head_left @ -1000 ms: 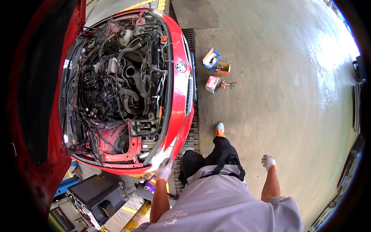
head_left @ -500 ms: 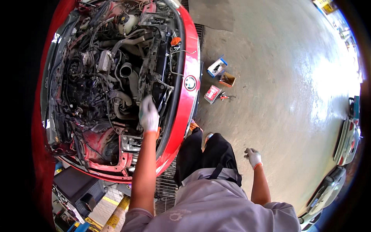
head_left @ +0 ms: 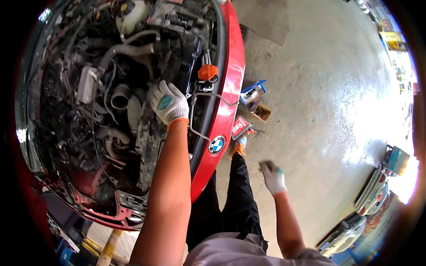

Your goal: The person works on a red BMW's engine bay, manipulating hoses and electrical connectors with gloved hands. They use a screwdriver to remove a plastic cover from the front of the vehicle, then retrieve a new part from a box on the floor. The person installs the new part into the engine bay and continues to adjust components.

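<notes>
Left hand (head_left: 170,104), in a whitish knit glove with a green patch on its back, is over the front of the open engine bay (head_left: 62,128), centre of the frame; fingers bent forward and down, about half curled, palm side hidden; can't tell from here if it grips or just touches the black front crossmember (head_left: 190,51) under and beside it; bay fills the left half of the frame, hoses (head_left: 133,49) and an open pipe mouth (head_left: 120,96) left of the hand, pale reservoir (head_left: 132,17) at upper left; orange-topped piece (head_left: 207,72) sits just right of and above the hand; bent metal rod (head_left: 213,95) near it, one end reaching over the red bumper (head_left: 233,73); right hand (head_left: 273,178), gloved too, hangs over the grey floor (head_left: 319,111) right of centre, well apart from the car, fingers blurred, loosely bent, part open, empty as far as I can see; blue-and-white box (head_left: 253,92), brown box (head_left: 261,112) and red case (head_left: 240,127) are on the floor right of the bumper, red-handled tool (head_left: 252,131) beside the case; one shoe (head_left: 239,145) just below them; parked cars (head_left: 344,235) at lower right.
</notes>
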A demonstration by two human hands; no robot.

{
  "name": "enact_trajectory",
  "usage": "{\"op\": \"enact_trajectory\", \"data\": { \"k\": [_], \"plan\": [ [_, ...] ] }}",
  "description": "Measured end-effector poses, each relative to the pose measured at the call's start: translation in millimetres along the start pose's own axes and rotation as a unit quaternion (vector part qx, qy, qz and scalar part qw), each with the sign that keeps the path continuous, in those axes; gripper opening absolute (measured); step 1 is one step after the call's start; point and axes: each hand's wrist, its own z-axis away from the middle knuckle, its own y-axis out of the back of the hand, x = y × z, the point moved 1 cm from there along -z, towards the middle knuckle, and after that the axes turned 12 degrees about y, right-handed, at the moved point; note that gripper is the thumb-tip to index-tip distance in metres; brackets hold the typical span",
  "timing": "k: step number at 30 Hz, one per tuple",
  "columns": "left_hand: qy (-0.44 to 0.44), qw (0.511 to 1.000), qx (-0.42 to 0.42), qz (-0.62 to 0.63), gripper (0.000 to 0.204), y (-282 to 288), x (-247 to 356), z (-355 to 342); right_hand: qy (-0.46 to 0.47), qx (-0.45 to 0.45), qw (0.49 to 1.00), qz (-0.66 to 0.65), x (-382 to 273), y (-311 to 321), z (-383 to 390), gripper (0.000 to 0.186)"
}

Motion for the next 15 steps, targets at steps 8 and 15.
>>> {"op": "enact_trajectory", "data": {
  "k": [8,15],
  "plan": [
    [0.04,0.996,-0.076,-0.019,0.034,16.8,8.8,-3.0,0.14,0.025,0.99,0.0,-175.4,-11.6,-271.0,0.044],
    [0.055,0.993,-0.097,-0.026,0.034,16.2,8.8,-2.6,0.023,-0.129,0.978,0.159,-214.1,-16.7,-323.3,0.067]
  ]
}}
